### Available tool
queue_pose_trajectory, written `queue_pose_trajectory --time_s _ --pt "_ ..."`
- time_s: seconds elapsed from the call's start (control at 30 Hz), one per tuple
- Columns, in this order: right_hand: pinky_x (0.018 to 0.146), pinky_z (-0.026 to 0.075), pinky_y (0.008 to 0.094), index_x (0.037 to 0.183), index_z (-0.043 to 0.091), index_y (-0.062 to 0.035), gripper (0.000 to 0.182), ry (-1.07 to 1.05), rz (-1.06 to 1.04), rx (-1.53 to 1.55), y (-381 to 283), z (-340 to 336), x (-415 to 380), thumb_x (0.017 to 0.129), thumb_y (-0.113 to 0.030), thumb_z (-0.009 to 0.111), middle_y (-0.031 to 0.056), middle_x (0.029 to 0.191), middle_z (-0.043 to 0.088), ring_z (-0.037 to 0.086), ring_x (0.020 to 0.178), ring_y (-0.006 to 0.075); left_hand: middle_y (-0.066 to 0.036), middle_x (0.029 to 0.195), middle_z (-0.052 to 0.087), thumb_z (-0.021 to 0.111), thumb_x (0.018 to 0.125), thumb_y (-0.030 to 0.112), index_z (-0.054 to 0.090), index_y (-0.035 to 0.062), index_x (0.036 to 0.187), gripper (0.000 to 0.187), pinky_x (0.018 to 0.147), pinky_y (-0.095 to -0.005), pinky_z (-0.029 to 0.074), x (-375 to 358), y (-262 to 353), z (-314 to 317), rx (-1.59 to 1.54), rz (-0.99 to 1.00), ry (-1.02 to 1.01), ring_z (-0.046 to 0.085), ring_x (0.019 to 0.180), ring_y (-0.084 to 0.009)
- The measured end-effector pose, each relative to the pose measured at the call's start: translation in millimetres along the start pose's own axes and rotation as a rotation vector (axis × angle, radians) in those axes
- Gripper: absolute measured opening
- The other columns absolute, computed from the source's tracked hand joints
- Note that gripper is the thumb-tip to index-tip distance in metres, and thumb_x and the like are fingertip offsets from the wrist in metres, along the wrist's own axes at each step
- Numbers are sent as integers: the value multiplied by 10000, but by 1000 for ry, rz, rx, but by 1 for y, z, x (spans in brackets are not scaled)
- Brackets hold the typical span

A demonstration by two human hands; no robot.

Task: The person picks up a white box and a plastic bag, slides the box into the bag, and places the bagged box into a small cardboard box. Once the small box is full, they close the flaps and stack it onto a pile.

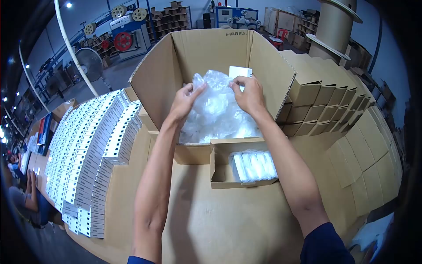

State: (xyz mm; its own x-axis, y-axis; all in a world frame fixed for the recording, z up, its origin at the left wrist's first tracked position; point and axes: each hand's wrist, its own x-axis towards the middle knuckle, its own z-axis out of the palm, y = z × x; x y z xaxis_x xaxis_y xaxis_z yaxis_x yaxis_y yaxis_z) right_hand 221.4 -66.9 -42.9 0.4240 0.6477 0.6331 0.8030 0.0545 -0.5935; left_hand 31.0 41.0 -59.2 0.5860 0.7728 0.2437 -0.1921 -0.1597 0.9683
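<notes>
Over a large open cardboard box (pixel 211 48), a crinkled clear plastic bag (pixel 215 81) is stretched between my two hands. My left hand (pixel 187 100) pinches its left side between thumb and fingers. On the other side, my right hand (pixel 248 94) pinches the bag's upper right edge. More clear plastic packing (pixel 220 119) fills the box below; its contents are hard to make out. Just behind my right hand a small white box or card (pixel 240 71) shows. Under my right forearm sits a small open carton (pixel 222 169) with several white plastic-wrapped items (pixel 252 165) in its right part.
Tall stacks of white boxes (pixel 83 145) stand at the left of the brown table (pixel 211 220). Folded brown cartons (pixel 325 94) are piled at the right, with flat cardboard pieces (pixel 369 154) nearer. Another person's arm (pixel 31 193) shows at far left. Machinery (pixel 127 33) stands behind.
</notes>
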Motion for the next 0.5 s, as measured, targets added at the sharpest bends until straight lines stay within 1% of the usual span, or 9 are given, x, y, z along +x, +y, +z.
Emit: queue_pose_trajectory --time_s 0.03,0.1,0.13,0.17,0.23,0.27,0.37,0.4,0.5 --pt "917 501 487 896 765 -24 122 -20 18 7 -3 -3 1 885 -139 725 231 942 677 643 997 424 -55 1100 680 779 923 430 714 26 1164 475 911 -300 488 3 3 0 -45 -27 28 620 1002 -147" --pt "916 497 483 901 766 -24 124 13 15 10 -3 -4 3 887 -139 721 223 941 677 640 998 418 -64 1102 697 765 930 466 731 40 1160 486 921 -287 485 10 9 0 -137 -86 82 623 1014 -134" --pt "916 496 481 904 766 -24 125 30 12 10 -3 -4 5 888 -139 719 219 941 677 638 999 416 -92 1087 729 790 915 387 752 34 1118 410 943 -296 496 23 3 -9 -3 -110 118 642 1058 -149" --pt "915 492 477 906 766 -25 127 90 13 21 -1 -4 8 890 -141 717 215 939 679 635 997 412 -99 1064 735 797 905 353 756 27 1090 377 947 -300 498 29 -10 -13 122 -35 167 644 1063 -155" --pt "914 485 470 909 766 -27 130 209 18 47 -2 -2 11 895 -145 713 208 936 683 631 994 403 -111 1018 747 811 884 284 763 15 1034 312 956 -307 502 29 -14 -10 377 115 267 647 1073 -167" --pt "911 475 462 924 767 -31 142 226 27 57 -1 -2 10 903 -159 709 197 942 680 624 987 394 -100 1055 723 807 890 169 685 -11 1188 369 901 -306 538 30 -14 -10 406 78 248 687 984 -173" --pt "895 474 464 937 764 -33 153 213 12 74 0 -4 12 914 -172 705 200 936 667 622 977 395 -103 1104 706 802 896 159 637 -2 1264 434 899 -311 545 23 -10 1 336 382 345 687 981 -182" --pt "888 474 464 938 763 -33 151 207 -12 70 -3 -7 10 914 -171 707 201 937 662 622 975 394 -110 1156 682 785 912 153 590 15 1323 476 872 -296 555 23 -8 6 245 352 332 680 972 -177" --pt "870 476 466 938 758 -30 145 169 -83 80 -14 -12 2 914 -166 714 205 942 650 622 969 391 -70 1033 689 768 938 181 639 -5 1225 366 804 -270 559 7 22 22 215 229 171 666 902 -128"
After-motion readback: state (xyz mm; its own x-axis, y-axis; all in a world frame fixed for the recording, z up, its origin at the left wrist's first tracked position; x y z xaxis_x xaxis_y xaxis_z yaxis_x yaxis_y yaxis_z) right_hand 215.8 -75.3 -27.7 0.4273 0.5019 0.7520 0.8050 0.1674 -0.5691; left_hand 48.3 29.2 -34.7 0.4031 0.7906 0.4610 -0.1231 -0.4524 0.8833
